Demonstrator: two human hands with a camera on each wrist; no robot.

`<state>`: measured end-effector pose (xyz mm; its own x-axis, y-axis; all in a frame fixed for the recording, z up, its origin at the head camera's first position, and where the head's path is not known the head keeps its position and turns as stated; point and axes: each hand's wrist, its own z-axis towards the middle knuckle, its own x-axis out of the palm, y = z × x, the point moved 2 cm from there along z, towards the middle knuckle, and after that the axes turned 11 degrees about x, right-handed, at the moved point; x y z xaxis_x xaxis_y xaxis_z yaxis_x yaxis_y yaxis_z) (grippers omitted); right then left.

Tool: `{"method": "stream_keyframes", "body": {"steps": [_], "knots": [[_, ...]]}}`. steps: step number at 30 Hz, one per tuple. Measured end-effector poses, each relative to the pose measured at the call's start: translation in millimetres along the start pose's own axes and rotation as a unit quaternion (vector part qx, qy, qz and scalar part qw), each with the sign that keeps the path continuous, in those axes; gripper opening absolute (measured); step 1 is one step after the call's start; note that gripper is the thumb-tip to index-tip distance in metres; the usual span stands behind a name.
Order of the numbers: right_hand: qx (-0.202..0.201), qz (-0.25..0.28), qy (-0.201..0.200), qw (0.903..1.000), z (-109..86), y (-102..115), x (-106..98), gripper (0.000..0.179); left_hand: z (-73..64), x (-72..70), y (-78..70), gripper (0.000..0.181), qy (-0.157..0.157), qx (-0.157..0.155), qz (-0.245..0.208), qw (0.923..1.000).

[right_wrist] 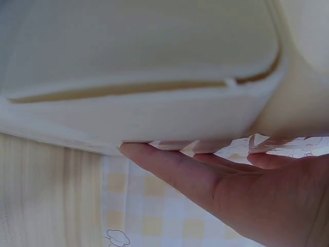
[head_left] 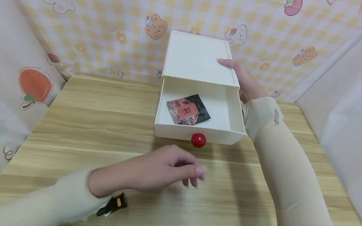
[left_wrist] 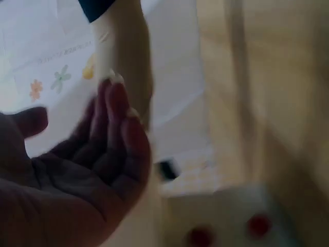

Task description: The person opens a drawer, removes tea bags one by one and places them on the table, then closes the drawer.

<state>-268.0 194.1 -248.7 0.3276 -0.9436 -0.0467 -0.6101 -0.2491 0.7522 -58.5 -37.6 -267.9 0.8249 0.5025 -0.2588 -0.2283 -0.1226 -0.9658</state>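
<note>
A white box (head_left: 198, 58) stands at the back of the table, its drawer (head_left: 172, 131) pulled out toward me. Inside the drawer lies a flat black-and-red printed packet (head_left: 188, 110). A round red knob (head_left: 198, 140) sticks out of the drawer front. My right hand (head_left: 249, 83) grips the box's right side, thumb on top; in the right wrist view its fingers (right_wrist: 169, 167) lie against the white shell. Just in front of the knob, apart from it, hovers my left hand (head_left: 163, 168), fingers loosely bent around nothing. The left wrist view is dark and blurred.
A wood-grain table (head_left: 101, 123) lies under everything. Behind it hangs a yellow checked cloth (head_left: 112, 29) with cartoon figures, and white cloth (head_left: 348, 96) closes off the right side. A black strap device (head_left: 113, 204) sits by my left wrist.
</note>
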Motion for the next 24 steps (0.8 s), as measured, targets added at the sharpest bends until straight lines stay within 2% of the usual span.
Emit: {"method": "stream_keyframes", "body": {"steps": [2,4,5,6,7,8,10,11,12,14,15,17,19,21,24], "knots": [[-0.006,0.008,-0.005,0.9999,-0.2,1,0,0.067,-3.1,-12.2,-11.3,0.026,0.020,0.082,0.055,0.9949],[-0.013,0.020,-0.011,0.9997,0.5,2,0,0.066,-4.4,-31.0,-15.6,0.020,0.036,0.180,0.096,0.9783],[-0.015,0.022,-0.011,0.9996,1.0,2,1,0.065,-4.1,-41.8,-18.3,0.017,0.037,0.226,0.113,0.9668],[-0.014,0.026,-0.012,0.9995,1.8,2,1,0.065,-1.5,-54.1,-17.9,0.015,0.037,0.271,0.140,0.9517],[-0.016,0.028,-0.013,0.9994,2.7,2,2,0.065,1.4,-66.3,-21.2,0.013,0.027,0.302,0.179,0.9360],[-0.016,0.030,-0.015,0.9993,3.2,3,2,0.065,5.2,-78.4,-24.1,0.013,0.015,0.315,0.226,0.9216],[-0.009,0.024,-0.019,0.9995,3.4,2,1,0.065,14.1,-99.1,-33.4,0.009,-0.002,0.299,0.313,0.9017],[-0.007,0.022,-0.021,0.9995,3.4,2,1,0.065,19.9,-106.8,-36.8,0.012,0.002,0.286,0.349,0.8924],[-0.009,0.025,-0.023,0.9994,3.4,2,0,0.065,24.6,-113.4,-40.6,0.016,0.013,0.266,0.378,0.8867],[-0.015,0.026,-0.022,0.9993,3.6,1,-1,0.064,30.9,-121.0,-48.7,0.025,0.044,0.207,0.406,0.8891],[-0.017,0.026,-0.020,0.9993,3.8,1,-1,0.065,33.8,-123.3,-51.3,0.030,0.061,0.176,0.405,0.8949],[-0.019,0.023,-0.016,0.9994,4.3,1,1,0.065,38.0,-125.4,-55.0,0.041,0.092,0.119,0.407,0.9009],[-0.022,0.018,-0.015,0.9995,4.8,1,2,0.065,42.0,-124.8,-54.3,0.042,0.115,0.067,0.404,0.9050],[-0.019,0.013,-0.019,0.9996,4.4,1,3,0.064,46.0,-123.1,-50.9,0.043,0.138,0.034,0.406,0.9028],[-0.020,0.017,-0.026,0.9993,3.5,2,3,0.061,52.6,-119.9,-45.6,0.054,0.164,0.015,0.426,0.8896]]}}
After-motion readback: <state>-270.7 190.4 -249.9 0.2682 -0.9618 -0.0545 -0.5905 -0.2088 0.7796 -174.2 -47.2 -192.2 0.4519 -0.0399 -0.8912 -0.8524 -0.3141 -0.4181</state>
